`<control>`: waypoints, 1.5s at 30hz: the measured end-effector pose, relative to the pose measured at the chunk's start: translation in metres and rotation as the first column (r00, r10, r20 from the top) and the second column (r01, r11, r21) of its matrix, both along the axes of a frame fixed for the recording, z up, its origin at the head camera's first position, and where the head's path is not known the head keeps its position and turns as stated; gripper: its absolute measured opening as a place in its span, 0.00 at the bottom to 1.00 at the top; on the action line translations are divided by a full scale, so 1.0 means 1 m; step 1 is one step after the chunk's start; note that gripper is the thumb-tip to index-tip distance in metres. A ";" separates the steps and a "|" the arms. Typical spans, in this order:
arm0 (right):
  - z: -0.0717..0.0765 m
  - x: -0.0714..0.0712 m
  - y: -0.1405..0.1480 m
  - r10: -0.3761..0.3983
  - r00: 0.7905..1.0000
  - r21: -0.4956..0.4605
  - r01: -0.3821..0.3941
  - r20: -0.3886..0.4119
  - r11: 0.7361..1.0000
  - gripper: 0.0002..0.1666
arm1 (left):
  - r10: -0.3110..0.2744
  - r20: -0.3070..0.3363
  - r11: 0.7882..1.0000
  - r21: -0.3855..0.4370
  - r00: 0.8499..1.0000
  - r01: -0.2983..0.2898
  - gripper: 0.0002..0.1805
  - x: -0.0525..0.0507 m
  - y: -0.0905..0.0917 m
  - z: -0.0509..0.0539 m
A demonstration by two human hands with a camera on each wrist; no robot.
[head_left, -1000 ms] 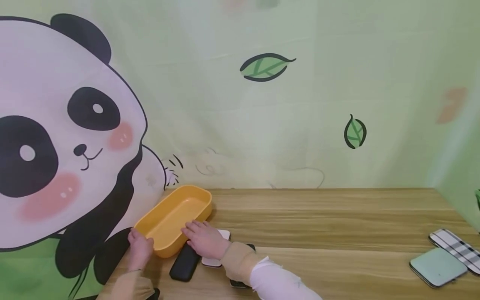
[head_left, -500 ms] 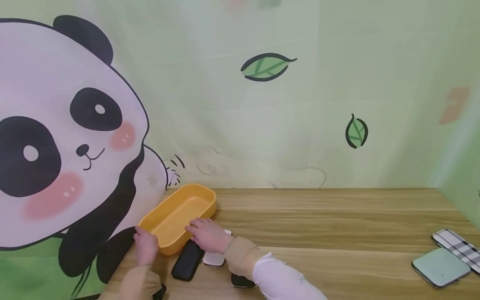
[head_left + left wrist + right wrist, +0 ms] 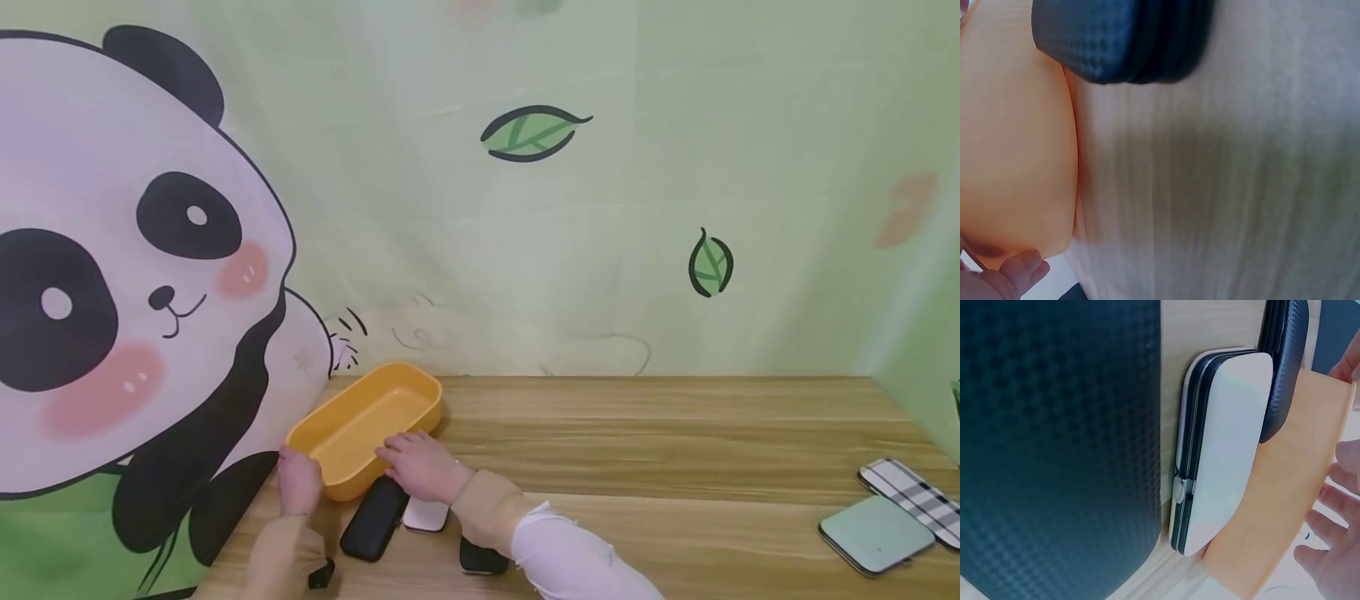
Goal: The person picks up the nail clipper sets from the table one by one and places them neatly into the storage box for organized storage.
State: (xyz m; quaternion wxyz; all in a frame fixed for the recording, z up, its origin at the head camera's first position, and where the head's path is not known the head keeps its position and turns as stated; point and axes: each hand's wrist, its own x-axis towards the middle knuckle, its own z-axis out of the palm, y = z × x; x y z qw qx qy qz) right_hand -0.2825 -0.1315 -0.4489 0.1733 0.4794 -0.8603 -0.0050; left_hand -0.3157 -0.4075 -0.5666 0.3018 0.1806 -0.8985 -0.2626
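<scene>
A yellow plastic box [image 3: 367, 425], long with rounded ends, lies at the table's left side. My left hand [image 3: 300, 483] grips its near left end. In the left wrist view the thumb [image 3: 1022, 270] presses the outer wall. My right hand [image 3: 422, 467] rests on the near long rim, fingers spread and loosely bent. The right wrist view shows those fingers [image 3: 1329, 526] at the rim. Below that hand lie a black hard case [image 3: 373, 518] and a white case [image 3: 1229, 456] with a metal clasp, partly hidden in the head view.
Another black textured case [image 3: 482, 558] lies partly under the right sleeve. A small dark object [image 3: 321, 573] shows beside the left sleeve. On the right, a pale green case [image 3: 876, 535] and a plaid case [image 3: 907, 496] lie together. A panda-print cloth [image 3: 525, 250] hangs behind the table.
The yellow box has shifted slightly to the right and away, and both hands have moved with it. More of the black case by the box is uncovered.
</scene>
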 end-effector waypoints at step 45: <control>0.004 -0.008 0.019 -0.045 0.996 0.020 0.047 -0.076 0.999 0.20 | -0.099 0.096 0.993 -0.049 0.990 0.104 0.17 -0.079 -0.027 -0.054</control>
